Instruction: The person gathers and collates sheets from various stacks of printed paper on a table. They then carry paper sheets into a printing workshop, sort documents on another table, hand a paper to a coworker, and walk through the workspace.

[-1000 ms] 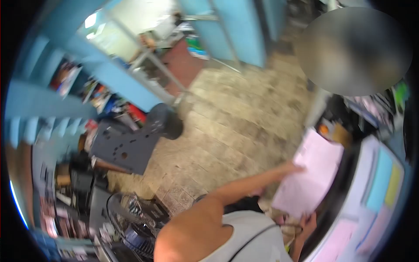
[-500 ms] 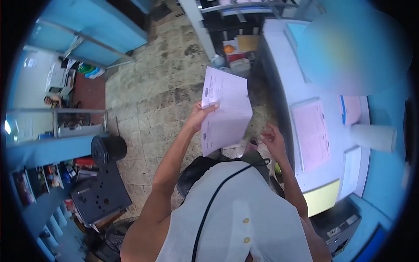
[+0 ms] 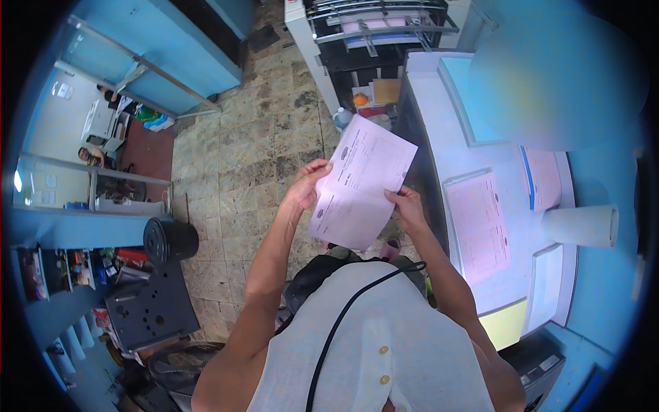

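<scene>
A pink printed sheaf of paper (image 3: 362, 180) is held in front of my body, tilted, with text blocks on its upper and lower halves. My left hand (image 3: 310, 184) grips its left edge, thumb on top. On the right edge, my right hand (image 3: 406, 208) pinches the paper with the thumb over its face. Whether it is one sheet or several, I cannot tell. To the right, a white counter (image 3: 439, 130) bears another pink printed stack (image 3: 478, 223), a light blue stack (image 3: 473, 103) and a pink pad with a blue edge (image 3: 542, 177).
A white roll (image 3: 582, 226) and yellow paper (image 3: 503, 324) lie on the counter. A metal-framed machine (image 3: 377, 27) stands ahead. At left are a black bin (image 3: 170, 239), a dark perforated panel (image 3: 154, 305) and shelves (image 3: 65, 271). A person (image 3: 89, 156) shows beyond the glass.
The view has swung toward the counter and settled. My right hand, off the paper half a second ago, has closed on its right edge. The paper has turned and its top leans right.
</scene>
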Demonstrator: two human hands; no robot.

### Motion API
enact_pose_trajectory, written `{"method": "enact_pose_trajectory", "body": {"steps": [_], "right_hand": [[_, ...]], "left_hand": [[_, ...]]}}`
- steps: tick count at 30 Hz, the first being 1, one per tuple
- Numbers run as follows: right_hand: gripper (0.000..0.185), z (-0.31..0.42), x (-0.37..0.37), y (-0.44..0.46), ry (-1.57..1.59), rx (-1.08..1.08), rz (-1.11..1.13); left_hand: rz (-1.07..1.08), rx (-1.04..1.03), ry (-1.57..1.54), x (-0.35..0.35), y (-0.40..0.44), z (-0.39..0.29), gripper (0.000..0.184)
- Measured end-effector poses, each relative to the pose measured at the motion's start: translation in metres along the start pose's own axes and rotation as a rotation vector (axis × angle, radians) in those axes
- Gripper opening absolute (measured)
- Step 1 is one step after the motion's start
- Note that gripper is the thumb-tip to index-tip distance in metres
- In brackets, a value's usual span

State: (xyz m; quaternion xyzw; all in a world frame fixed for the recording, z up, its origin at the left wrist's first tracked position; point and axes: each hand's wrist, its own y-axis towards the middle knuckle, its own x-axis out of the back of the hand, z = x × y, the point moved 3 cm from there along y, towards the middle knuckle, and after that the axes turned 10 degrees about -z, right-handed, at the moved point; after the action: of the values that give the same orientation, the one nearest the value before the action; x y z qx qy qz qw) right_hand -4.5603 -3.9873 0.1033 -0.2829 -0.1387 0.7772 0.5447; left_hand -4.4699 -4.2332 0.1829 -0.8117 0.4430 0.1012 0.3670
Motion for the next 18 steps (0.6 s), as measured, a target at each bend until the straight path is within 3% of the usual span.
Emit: {"method": "enact_pose_trajectory", "body": {"steps": [3, 5, 8, 10, 12, 15, 18], "right_hand": [[0.017, -0.011, -0.013, 0.004, -0.018, -0.063, 0.017], [0.018, -0.014, -0.022, 0.008, -0.079, -0.047, 0.035], [0.019, -0.019, -0.034, 0.011, -0.09, -0.038, 0.06], [0.019, -0.022, -0.041, 0.014, -0.08, -0.041, 0.057], [0.019, -0.028, -0.038, 0.02, -0.068, -0.04, 0.036], [0.017, -0.026, -0.039, 0.028, -0.092, -0.042, 0.04], [0.016, -0.026, -0.045, 0.029, -0.058, -0.052, 0.031]], "left_hand": [[-0.183, -0.103, 0.163, 0.04, 0.0, 0.006, 0.013], [-0.437, -0.405, 0.584, 0.057, -0.003, 0.004, 0.011], [-0.558, -0.474, 0.527, 0.071, -0.012, 0.009, 0.011], [-0.519, -0.457, 0.453, 0.082, -0.021, 0.009, 0.009], [-0.44, -0.157, 0.244, 0.086, -0.034, 0.015, 0.012], [-0.337, -0.037, 0.404, 0.093, -0.053, 0.023, 0.013], [-0.335, -0.119, 0.434, 0.106, -0.055, 0.043, 0.013]]}}
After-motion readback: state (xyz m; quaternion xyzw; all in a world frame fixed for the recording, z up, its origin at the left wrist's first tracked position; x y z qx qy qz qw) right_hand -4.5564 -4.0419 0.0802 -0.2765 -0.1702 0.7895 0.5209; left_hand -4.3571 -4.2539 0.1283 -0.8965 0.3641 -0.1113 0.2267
